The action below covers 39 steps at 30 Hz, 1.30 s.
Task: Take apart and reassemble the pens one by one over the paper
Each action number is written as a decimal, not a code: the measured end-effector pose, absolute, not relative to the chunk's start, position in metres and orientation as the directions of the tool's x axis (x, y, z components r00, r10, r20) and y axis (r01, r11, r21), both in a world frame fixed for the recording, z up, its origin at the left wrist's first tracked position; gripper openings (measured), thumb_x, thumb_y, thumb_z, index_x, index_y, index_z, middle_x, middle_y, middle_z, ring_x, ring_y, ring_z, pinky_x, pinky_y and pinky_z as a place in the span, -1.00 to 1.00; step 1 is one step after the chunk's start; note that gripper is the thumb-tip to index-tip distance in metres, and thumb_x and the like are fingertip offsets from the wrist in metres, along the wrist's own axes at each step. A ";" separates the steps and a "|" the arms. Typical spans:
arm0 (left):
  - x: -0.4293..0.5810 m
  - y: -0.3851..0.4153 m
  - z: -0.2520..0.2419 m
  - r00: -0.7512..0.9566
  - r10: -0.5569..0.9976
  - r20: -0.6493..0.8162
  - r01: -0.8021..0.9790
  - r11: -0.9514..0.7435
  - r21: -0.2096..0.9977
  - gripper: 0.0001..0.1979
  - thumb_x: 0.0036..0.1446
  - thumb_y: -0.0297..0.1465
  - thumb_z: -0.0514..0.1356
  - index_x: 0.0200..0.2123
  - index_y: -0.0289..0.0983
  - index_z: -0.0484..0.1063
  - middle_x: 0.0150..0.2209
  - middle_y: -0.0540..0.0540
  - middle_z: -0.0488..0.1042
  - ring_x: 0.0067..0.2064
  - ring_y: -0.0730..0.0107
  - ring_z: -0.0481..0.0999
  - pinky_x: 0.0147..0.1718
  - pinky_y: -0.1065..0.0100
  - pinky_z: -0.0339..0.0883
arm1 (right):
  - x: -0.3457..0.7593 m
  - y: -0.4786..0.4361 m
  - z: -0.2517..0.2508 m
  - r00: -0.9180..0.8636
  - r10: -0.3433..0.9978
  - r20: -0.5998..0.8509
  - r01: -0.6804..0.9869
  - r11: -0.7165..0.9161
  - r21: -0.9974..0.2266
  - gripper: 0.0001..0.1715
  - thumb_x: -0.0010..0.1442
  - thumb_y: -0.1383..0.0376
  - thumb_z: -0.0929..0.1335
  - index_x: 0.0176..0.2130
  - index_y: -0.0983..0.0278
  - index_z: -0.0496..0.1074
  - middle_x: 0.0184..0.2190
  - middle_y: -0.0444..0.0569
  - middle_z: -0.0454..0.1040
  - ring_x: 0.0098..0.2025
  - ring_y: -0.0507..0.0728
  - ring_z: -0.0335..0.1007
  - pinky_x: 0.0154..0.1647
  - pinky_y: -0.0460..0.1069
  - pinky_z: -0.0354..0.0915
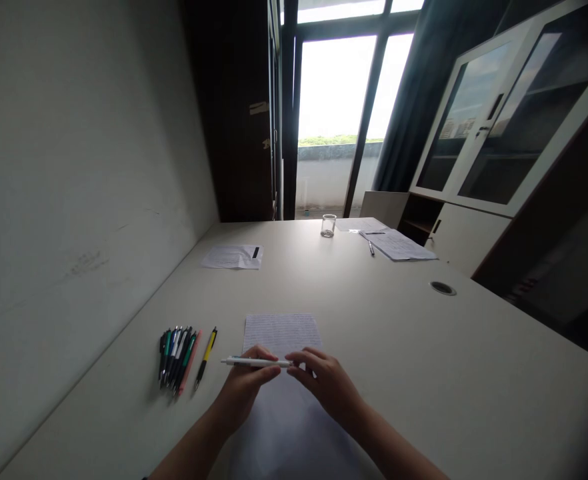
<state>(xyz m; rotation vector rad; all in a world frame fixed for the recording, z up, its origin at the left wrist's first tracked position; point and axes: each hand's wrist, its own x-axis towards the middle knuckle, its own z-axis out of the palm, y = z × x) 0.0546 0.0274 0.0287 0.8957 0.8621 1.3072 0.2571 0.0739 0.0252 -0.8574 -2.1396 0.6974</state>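
A white pen (254, 362) lies level across both hands, above a sheet of lined, written paper (281, 330). My left hand (249, 380) is closed round the pen's barrel, thumb and fingers pinching it. At the pen's right end, my right hand (319, 373) pinches the tip between thumb and fingers. To the left of my hands, a yellow and black pen (207, 357) rests by itself on the table. Beside it lies a bunch of several pens (177, 360), mostly dark, with green, white and pink ones among them.
On the white table (394, 333) stands a clear glass (328, 226) near the far edge. A stack of papers (399, 245) with a pen (371, 248) lies at the far right, a creased sheet (231, 257) at the far left. A round cable hole (443, 288) sits on the right.
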 end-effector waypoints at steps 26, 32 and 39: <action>0.026 0.036 0.012 0.023 0.999 0.024 0.009 -0.024 1.000 -0.74 0.04 -0.26 0.42 -0.27 -0.32 0.59 -0.39 -0.23 0.65 -0.32 0.11 0.65 -0.26 0.21 0.49 | 0.283 0.083 0.005 -0.534 0.773 0.343 0.441 0.601 -0.667 -0.55 0.43 0.01 0.21 -0.24 0.23 0.50 -0.36 -0.04 0.55 -0.39 0.07 0.46 -0.33 -0.09 0.32; 0.026 0.033 0.012 0.053 0.992 0.113 0.115 -0.118 0.986 -0.79 0.09 -0.31 0.39 -0.21 -0.29 0.64 -0.39 -0.22 0.63 -0.38 0.16 0.63 -0.32 0.25 0.51 | 0.283 0.084 0.002 -0.519 0.771 0.369 0.444 0.612 -0.655 -0.52 0.45 0.02 0.17 -0.25 0.23 0.48 -0.40 -0.04 0.54 -0.42 0.07 0.47 -0.34 -0.09 0.34; 0.029 0.031 0.017 0.054 0.996 0.072 0.077 -0.076 0.994 -0.73 0.08 -0.26 0.39 -0.21 -0.32 0.65 -0.44 -0.21 0.60 -0.44 0.16 0.62 -0.42 0.26 0.50 | 0.282 0.083 0.000 -0.482 0.746 0.459 0.440 0.659 -0.610 -0.62 0.43 0.05 0.23 -0.19 0.21 0.50 -0.34 -0.01 0.55 -0.36 0.10 0.49 -0.29 -0.06 0.36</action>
